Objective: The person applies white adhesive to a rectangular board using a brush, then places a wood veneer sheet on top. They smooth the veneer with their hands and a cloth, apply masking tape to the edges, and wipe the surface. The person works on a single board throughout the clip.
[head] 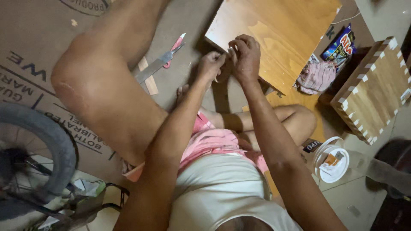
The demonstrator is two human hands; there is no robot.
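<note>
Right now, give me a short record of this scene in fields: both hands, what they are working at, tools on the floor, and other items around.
left hand: fingers pinched together at the corner of the light wooden panel, close to the right hand
right hand: fingers curled at the same corner; anything held is too small to tell
light wooden panel: lies on the floor ahead of the hands
long metal blade tool: on the cardboard sheet, left of the hands
finger-jointed wooden box: far right
round white plastic tub: open, lower right
bicycle wheel: lower left

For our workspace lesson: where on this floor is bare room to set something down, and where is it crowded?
Bare: the cardboard left of the raised knee, and the plywood panel top beyond both hands. Crowded: right side, with cloth, packet, jointed box, white tub.
</note>
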